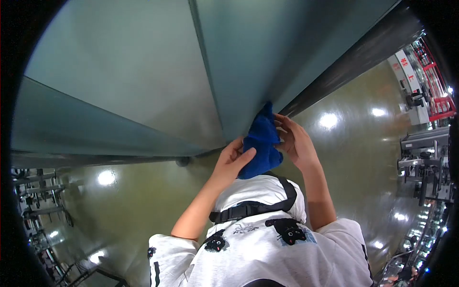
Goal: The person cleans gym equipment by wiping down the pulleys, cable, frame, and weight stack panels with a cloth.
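A bunched blue cloth (262, 148) hangs between my two hands, in front of my body. My left hand (234, 158) grips its left side, with the thumb laid over the front of the fabric. On the other side, my right hand (292, 141) has its fingers curved at the cloth's right edge, and some fingertips are hidden behind it. Just beyond the cloth rises a tall grey-green panel (239, 62), and the cloth's upper tip overlaps its lower part in view. Whether the cloth touches the panel I cannot tell.
A dark edge (354, 62) runs along the panel's right side. Left of it is a lighter grey panel (124, 62). Shiny olive floor (129, 201) spreads around me. Metal racks (43, 191) stand far left; machines (425, 162) and a red frame (437, 91) stand at right.
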`<move>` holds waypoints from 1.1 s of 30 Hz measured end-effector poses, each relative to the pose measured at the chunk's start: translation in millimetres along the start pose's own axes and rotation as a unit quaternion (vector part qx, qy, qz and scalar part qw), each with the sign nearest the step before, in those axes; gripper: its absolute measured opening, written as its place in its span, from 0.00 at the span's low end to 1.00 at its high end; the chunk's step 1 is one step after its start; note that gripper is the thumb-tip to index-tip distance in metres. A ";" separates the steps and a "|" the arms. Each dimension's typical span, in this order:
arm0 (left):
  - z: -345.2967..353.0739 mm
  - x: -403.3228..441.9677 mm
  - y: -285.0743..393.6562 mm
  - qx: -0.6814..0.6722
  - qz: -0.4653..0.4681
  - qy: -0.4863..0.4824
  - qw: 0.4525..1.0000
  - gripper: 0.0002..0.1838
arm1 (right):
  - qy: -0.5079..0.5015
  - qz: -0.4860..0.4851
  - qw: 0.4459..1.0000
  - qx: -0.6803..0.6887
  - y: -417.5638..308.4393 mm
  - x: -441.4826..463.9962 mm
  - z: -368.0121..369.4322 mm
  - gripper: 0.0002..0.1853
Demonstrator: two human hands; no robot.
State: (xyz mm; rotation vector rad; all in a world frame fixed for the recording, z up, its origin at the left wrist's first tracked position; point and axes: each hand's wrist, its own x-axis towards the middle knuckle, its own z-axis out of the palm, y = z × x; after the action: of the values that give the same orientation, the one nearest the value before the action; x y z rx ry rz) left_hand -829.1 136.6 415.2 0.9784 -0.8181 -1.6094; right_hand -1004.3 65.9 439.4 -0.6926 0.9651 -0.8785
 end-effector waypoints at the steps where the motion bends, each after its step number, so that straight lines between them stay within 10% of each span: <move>1: -4.3 -3.1 4.2 -0.075 -0.003 -0.004 0.997 0.14 | -0.023 -0.012 0.999 -0.024 0.5 -2.4 2.0 0.22; 7: -28.5 -4.7 -4.6 -0.179 -0.025 0.011 0.984 0.25 | -0.039 0.111 0.944 -0.309 4.1 -14.0 -10.4 0.22; 11: -12.1 -5.6 5.0 -0.069 -0.005 0.006 0.998 0.20 | -0.016 0.113 0.972 -0.205 27.6 -13.0 -23.7 0.20; 22: -40.7 -17.2 -3.3 0.298 0.046 0.111 0.947 0.08 | -0.042 -0.128 0.969 -0.208 6.8 -16.5 -11.7 0.07; 29: -53.6 -19.1 -6.0 -0.153 0.060 0.111 0.980 0.06 | -0.035 -0.128 0.978 -0.158 11.5 -15.0 -16.0 0.07; 33: -47.6 -17.1 -14.0 -0.311 -0.199 -0.003 0.929 0.08 | -0.086 -0.105 0.977 -0.166 14.0 -19.2 -5.5 0.06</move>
State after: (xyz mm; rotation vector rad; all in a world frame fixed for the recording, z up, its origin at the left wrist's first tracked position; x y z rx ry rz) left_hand -789.8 154.8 385.4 0.6931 -0.0702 -2.0397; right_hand -1010.5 88.7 433.2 -1.1553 0.9016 -0.8327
